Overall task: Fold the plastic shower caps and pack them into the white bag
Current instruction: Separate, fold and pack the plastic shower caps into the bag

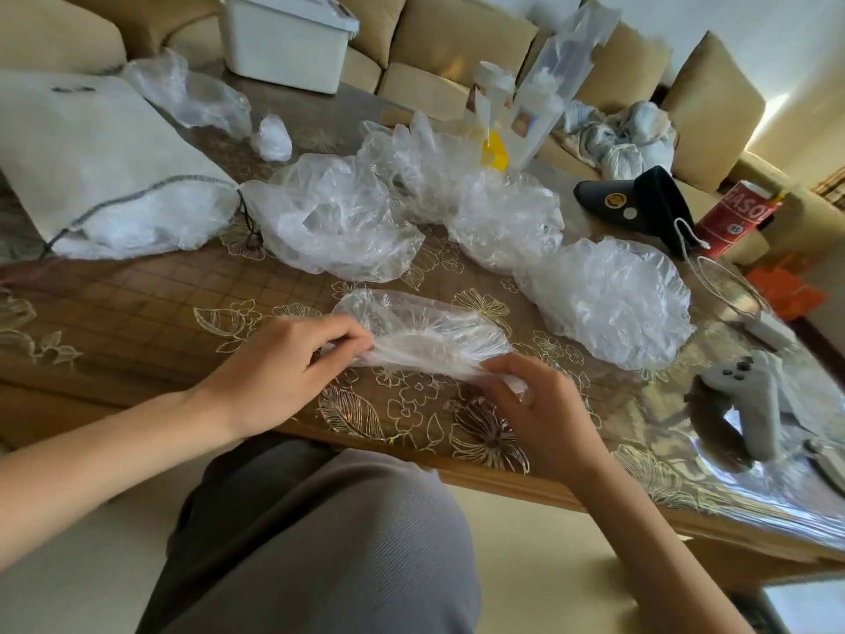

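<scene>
1. Your left hand (292,359) pinches the left end of the shower cap (425,331). Thumb and fingertips are closed on the gathered plastic, and the cap runs rightward from that pinch
2. Your right hand (535,404) clamps the shower cap's right end, with the fingers curled round a bunched bit of film that shows between them
3. The shower cap lies flattened into a long half-moon on the table (137,304), stretched between your two grips. Its gathered edge is nearest you and its rounded edge bulges away
4. Behind the shower cap sit the loose caps, puffed and unfolded: one just behind it (334,221), one behind and to the right (507,221), and one to the right, near your right hand's end (612,304)
5. The white bag (91,153) lies behind and well to the left of the shower cap. Its drawstring mouth faces the nearest loose cap, and clear plastic shows in the opening
6. Farther behind the shower cap, beside the bag's far edge, rests a small folded bundle (274,137) of clear film
7. To the right of the shower cap, a white controller (750,404) stands near the table's edge
8. Behind and right of the shower cap lie a black pouch (640,203) and a red can (736,217), well apart from it
9. Far behind the shower cap, a white bin (288,38) sits at the table's back edge
</scene>
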`<state>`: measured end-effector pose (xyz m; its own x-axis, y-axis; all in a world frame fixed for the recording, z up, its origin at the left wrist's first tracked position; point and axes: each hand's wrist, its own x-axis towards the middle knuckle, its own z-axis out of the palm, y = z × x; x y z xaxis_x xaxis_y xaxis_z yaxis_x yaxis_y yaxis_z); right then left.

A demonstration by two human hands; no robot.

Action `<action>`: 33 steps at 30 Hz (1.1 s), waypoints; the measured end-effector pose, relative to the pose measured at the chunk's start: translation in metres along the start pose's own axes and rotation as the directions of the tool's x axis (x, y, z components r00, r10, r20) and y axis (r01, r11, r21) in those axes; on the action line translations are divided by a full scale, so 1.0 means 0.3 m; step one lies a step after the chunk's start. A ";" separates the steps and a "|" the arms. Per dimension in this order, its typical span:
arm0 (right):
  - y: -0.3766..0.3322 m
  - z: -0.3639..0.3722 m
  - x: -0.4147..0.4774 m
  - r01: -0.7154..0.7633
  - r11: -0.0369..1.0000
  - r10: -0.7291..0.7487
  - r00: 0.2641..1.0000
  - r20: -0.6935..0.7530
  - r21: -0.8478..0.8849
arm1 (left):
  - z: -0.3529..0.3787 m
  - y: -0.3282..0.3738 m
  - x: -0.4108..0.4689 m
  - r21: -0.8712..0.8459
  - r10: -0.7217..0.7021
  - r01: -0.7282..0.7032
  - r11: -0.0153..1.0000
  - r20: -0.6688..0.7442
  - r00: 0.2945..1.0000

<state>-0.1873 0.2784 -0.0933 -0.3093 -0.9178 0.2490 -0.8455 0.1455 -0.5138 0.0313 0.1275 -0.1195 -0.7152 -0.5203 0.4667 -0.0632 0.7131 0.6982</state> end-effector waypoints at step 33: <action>0.012 0.119 0.193 -0.385 0.849 0.331 0.921 -0.204 -0.361 | 0.110 -0.044 0.211 0.629 -0.239 0.355 0.692 -0.265 0.934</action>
<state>-0.1927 0.2125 -0.1101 -0.6535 -0.7221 0.2267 -0.7562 0.6105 -0.2354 -0.0362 0.1006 -0.1173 -0.4691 -0.7806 0.4130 -0.7350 0.6043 0.3076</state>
